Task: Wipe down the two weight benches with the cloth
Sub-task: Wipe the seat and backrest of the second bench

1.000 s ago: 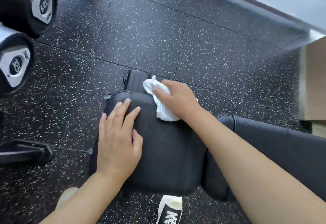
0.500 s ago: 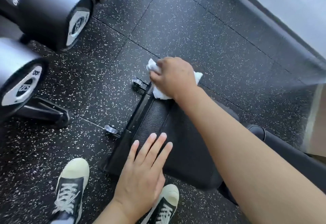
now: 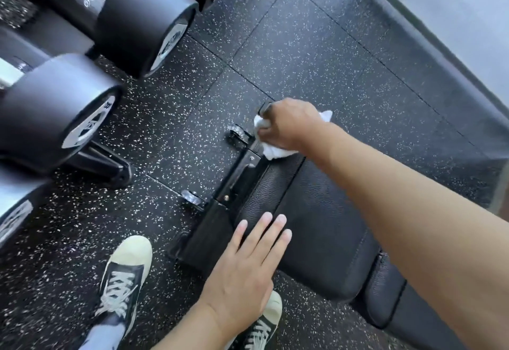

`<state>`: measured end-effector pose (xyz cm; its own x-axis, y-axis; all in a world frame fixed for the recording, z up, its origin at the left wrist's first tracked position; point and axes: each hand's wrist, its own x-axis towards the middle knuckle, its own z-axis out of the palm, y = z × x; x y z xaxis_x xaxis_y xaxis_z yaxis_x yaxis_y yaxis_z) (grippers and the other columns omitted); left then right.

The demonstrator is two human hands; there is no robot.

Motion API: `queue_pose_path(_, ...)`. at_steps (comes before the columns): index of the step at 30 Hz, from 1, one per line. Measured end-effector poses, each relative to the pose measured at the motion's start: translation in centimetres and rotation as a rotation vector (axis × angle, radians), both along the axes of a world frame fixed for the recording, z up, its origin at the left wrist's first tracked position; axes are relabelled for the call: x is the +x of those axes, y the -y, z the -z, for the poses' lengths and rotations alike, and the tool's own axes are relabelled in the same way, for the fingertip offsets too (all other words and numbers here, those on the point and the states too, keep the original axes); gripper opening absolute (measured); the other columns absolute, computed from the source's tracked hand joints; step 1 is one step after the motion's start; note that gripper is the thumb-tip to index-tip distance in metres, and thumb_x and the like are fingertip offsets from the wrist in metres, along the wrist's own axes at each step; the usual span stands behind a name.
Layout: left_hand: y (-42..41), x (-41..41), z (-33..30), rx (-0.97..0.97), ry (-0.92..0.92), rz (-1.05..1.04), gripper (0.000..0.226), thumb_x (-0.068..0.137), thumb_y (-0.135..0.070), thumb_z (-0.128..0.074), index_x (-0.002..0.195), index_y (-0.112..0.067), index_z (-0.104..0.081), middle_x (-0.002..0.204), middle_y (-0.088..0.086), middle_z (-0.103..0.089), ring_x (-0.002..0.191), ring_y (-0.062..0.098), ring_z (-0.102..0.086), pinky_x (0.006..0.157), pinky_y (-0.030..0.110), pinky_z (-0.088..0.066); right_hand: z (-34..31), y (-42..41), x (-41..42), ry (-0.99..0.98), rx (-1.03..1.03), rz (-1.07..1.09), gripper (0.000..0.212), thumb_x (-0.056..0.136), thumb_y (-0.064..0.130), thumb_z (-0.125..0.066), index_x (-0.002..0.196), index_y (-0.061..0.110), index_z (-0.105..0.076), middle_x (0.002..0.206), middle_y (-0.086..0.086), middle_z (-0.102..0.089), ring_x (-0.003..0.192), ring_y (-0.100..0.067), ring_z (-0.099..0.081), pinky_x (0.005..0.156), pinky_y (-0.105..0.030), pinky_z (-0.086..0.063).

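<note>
A black padded weight bench (image 3: pixel 311 212) runs from the middle of the view down to the right. My right hand (image 3: pixel 289 125) grips a crumpled white cloth (image 3: pixel 272 151) at the bench's far end, where the pad meets the black metal frame (image 3: pixel 234 184). My left hand (image 3: pixel 245 264) lies flat on the near corner of the seat pad with its fingers straight. Only one bench is in view.
Large black dumbbells (image 3: pixel 143 24) sit on a rack at the upper left, its foot (image 3: pixel 107 165) on the speckled rubber floor. Small wheels (image 3: pixel 192 198) stick out from the bench frame. My sneakers (image 3: pixel 124 275) stand beside the bench. A grey wall base (image 3: pixel 440 55) runs along the right.
My right hand has carried the cloth from the top of the pad out to the far end by the frame. The view has swung round the bench, and my left hand has stayed flat on the pad.
</note>
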<state>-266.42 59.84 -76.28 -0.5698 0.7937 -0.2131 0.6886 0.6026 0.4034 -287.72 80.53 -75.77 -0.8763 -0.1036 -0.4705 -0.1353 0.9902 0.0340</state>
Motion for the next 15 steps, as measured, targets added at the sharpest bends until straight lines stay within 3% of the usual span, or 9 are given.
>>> queue_pose_path(4,-0.2,0.0,0.0,-0.017,0.013,-0.008,0.097,0.068,-0.035,-0.079,0.156,-0.011,-0.046,0.168,0.011,-0.037,0.155,0.032,-0.035,0.121,0.053,-0.024,0.2,5.7,3.2,0.136,0.031,-0.105,0.034,0.087,0.039,-0.054,0.064,0.016,-0.043,0.061,0.005,-0.041,0.074,-0.029,-0.060,0.076,-0.039,-0.050)
queue_pose_path(6,-0.3,0.1,-0.1,-0.034,0.043,-0.007,0.095,0.062,-0.040,-0.083,0.145,-0.010,-0.047,0.146,0.011,-0.061,0.141,0.033,-0.044,0.117,0.050,-0.039,0.2,9.8,6.7,0.275,-0.005,-0.236,0.035,0.081,0.039,-0.064,0.062,0.016,-0.045,0.060,0.005,-0.042,0.071,-0.027,-0.057,0.084,-0.049,-0.051)
queue_pose_path(8,-0.4,0.2,-0.2,-0.048,0.070,-0.021,0.091,0.058,-0.042,-0.083,0.136,-0.012,-0.047,0.127,0.008,-0.070,0.126,0.030,-0.044,0.107,0.047,-0.052,0.3,11.6,8.5,0.319,-0.027,-0.309,0.031,0.077,0.034,-0.069,0.062,0.017,-0.047,0.060,0.006,-0.046,0.066,-0.024,-0.056,0.084,-0.051,-0.046)
queue_pose_path(11,-0.2,0.3,-0.5,-0.062,0.057,-0.023,0.102,0.062,-0.040,-0.083,0.152,-0.009,-0.047,0.153,0.011,-0.056,0.147,0.033,-0.042,0.120,0.051,-0.037,0.2,9.1,7.4,0.186,-0.111,-0.306,0.028,0.089,0.039,-0.057,0.069,0.019,-0.055,0.065,0.005,-0.050,0.073,-0.026,-0.061,0.068,-0.034,-0.040)
queue_pose_path(13,-0.3,0.3,-0.8,-0.066,0.035,-0.017,0.100,0.067,-0.038,-0.079,0.157,-0.011,-0.046,0.168,0.011,-0.036,0.156,0.031,-0.034,0.120,0.052,-0.026,-0.1,5.5,5.7,0.010,-0.183,-0.278,0.034,0.097,0.045,-0.051,0.076,0.019,-0.059,0.073,0.005,-0.054,0.073,-0.024,-0.056,0.063,-0.032,-0.038)
queue_pose_path(15,-0.4,0.3,-0.9,-0.060,0.034,-0.019,0.094,0.072,-0.035,-0.072,0.159,-0.012,-0.045,0.171,0.010,-0.028,0.158,0.030,-0.028,0.120,0.052,-0.024,-0.5,1.1,4.8,-0.198,-0.237,-0.135,0.037,0.099,0.048,-0.052,0.078,0.017,-0.056,0.075,0.002,-0.053,0.072,-0.025,-0.050,0.063,-0.035,-0.039)
